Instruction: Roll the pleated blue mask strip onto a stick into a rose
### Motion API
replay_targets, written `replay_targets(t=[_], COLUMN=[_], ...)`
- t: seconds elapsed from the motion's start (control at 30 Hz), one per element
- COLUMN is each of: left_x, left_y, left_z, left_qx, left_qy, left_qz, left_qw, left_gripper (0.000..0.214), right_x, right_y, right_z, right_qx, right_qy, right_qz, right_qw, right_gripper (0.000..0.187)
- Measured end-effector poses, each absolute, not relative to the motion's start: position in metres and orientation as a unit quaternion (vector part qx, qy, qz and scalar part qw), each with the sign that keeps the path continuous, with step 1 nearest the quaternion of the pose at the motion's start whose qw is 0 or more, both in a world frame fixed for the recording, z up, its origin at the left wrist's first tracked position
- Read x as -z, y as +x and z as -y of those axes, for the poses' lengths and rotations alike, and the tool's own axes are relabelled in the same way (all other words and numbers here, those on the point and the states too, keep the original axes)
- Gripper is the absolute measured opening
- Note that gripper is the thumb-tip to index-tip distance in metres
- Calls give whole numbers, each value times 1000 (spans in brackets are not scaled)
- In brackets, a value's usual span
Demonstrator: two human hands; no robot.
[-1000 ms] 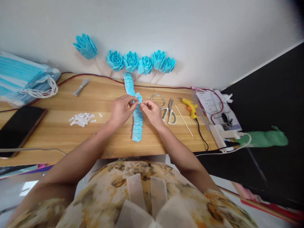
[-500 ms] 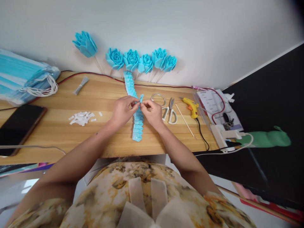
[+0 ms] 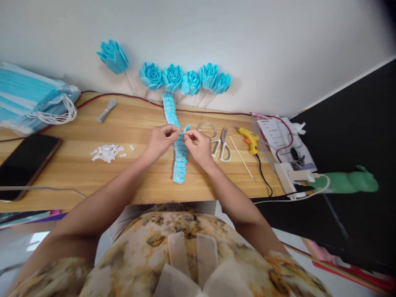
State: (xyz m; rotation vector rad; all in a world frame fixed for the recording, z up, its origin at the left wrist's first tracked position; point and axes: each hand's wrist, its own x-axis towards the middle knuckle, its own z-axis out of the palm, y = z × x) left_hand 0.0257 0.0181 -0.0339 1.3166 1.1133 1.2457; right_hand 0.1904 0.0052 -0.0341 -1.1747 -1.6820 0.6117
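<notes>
Between the fingertips of my right hand [image 3: 199,145] is a small folded blue fabric petal [image 3: 187,128], held just above the table. My left hand [image 3: 161,138] is pinched closed beside the petal's left edge; whatever it grips, if anything, is too small to make out. Under both hands runs a long row of overlapping blue folded petals [image 3: 180,165], reaching from the near side of the table back toward the wall. To the left lies a pile of small white strips [image 3: 107,153]. White-handled scissors [image 3: 225,144] rest right of my right hand.
Blue fabric flowers [image 3: 172,77] on sticks lean against the wall. A yellow glue gun [image 3: 249,138], a thin wooden stick [image 3: 241,159] and a wire coil [image 3: 207,129] lie to the right. A phone [image 3: 26,165] and bagged face masks [image 3: 31,99] are at left.
My left fingertips have moved slightly left, away from the petal. The petal in my right hand is now tilted more to the right and shows more of its surface.
</notes>
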Motion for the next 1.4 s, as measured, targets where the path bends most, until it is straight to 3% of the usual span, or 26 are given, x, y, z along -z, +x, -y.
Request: replay_targets(t=[0.73,1.0,1.17,1.4], left_x=[23,24,24,26], left_y=[26,21,21,25], left_z=[-14,-21,-18,-16], left_qx=[-513,-554,-488,-496], left_qy=[525,429,491,515], left_qz=[-451,-448,-419,-424], left_qw=[507,555,587,556], left_gripper=[25,24,33,35], right_x=[32,33,35,41], right_y=[192,194,195,198], right_z=[-8,-11,-11,-14], right_qx=[-392,-425,-440,-464], right_qy=[-489,-485,-466,-448], right_qz=[608,595,600,613], right_qw=[487,479,478,457], right_gripper=[25,29,27,38])
